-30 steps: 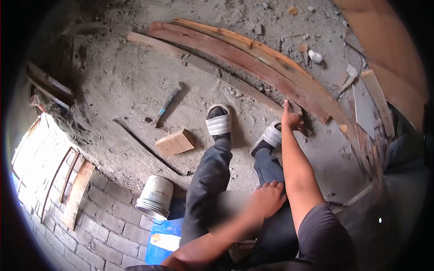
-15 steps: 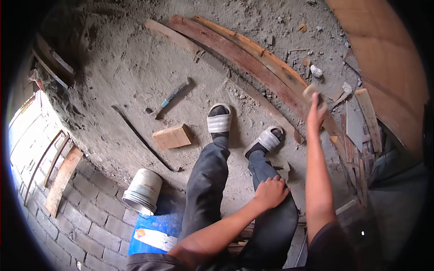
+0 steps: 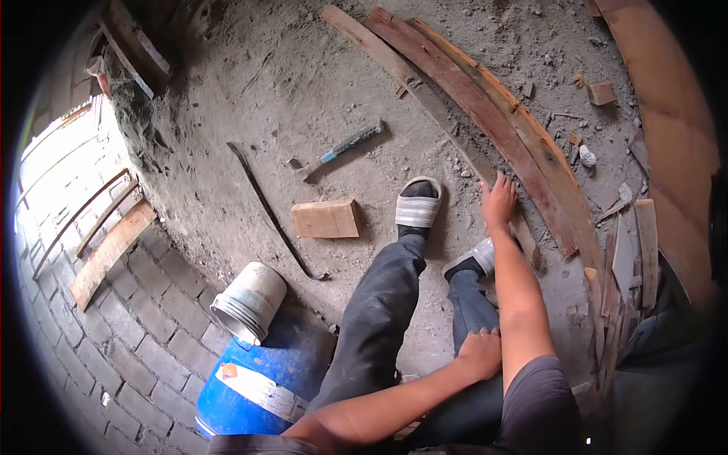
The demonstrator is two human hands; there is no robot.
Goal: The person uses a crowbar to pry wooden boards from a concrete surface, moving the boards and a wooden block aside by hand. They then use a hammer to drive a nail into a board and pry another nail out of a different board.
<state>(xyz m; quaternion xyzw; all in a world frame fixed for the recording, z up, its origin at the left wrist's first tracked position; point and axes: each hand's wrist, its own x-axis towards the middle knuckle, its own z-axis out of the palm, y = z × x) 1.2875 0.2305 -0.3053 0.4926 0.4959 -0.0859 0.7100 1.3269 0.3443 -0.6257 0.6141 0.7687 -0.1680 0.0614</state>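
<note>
Over the near end of a narrow grey plank [image 3: 436,114], my right hand [image 3: 499,202] reaches down with its fingers bent against the wood; whether it grips the plank I cannot tell. My left hand [image 3: 481,355] rests on my right knee, partly behind my right forearm. Beside the narrow plank lie a reddish board [image 3: 478,114] and a board with an orange, splintered edge [image 3: 523,114]. A wood block [image 3: 326,219] and a blue-and-black handled hammer [image 3: 337,152] lie on the ground left of my feet.
A black pry bar [image 3: 265,205] lies left of the block. A white bucket [image 3: 254,297] sits by a blue drum [image 3: 262,379] at the lower left. Wood scraps [image 3: 644,250] and a large plywood sheet [image 3: 675,129] are at the right. A small block [image 3: 601,94] lies at the upper right.
My right hand has come back toward me, from a blurred wooden piece to the narrow plank. A small block now lies at the upper right. The view has shifted; my left hand stays on my knee.
</note>
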